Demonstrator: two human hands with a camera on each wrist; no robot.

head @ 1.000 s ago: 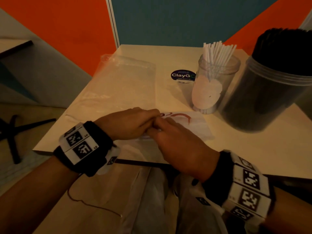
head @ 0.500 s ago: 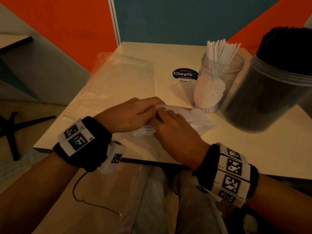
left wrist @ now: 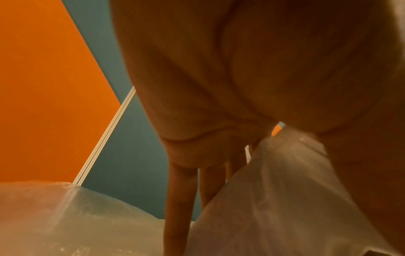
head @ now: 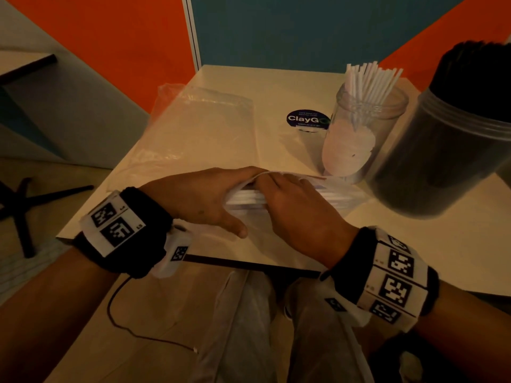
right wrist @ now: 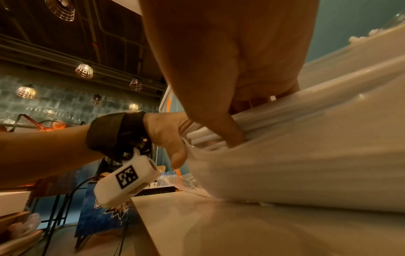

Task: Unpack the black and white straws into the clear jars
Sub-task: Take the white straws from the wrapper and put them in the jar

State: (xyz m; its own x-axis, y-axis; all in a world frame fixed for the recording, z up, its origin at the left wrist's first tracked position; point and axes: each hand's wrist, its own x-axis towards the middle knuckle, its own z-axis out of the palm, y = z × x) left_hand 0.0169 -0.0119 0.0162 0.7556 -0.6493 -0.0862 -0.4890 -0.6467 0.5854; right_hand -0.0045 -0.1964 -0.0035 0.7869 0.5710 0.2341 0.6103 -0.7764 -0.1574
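A clear plastic bag [head: 340, 197] of white straws [head: 246, 199] lies on the table near its front edge. My left hand [head: 204, 197] holds the upper lip of the bag's mouth up, with its thumb lying outside. My right hand [head: 287, 194] reaches into the mouth and grips the bundle of straws [right wrist: 203, 136], thumb under them and fingers over them. In the left wrist view the bag film [left wrist: 274, 199] lies against my left fingers [left wrist: 177, 199]. A clear jar [head: 356, 134] behind holds white straws. A larger jar [head: 442, 150] at right is full of black straws.
An empty clear plastic bag [head: 201, 128] lies flat on the table's left half. A round dark sticker [head: 307, 120] sits on the tabletop left of the small jar. The table's front edge [head: 249, 261] runs just under my wrists. A chair base [head: 22, 205] stands on the floor, left.
Both hands pinched the bag's end together a second ago. The mouth now gapes, the left hand lifts its lip, and the right hand has gone inside onto the straws.
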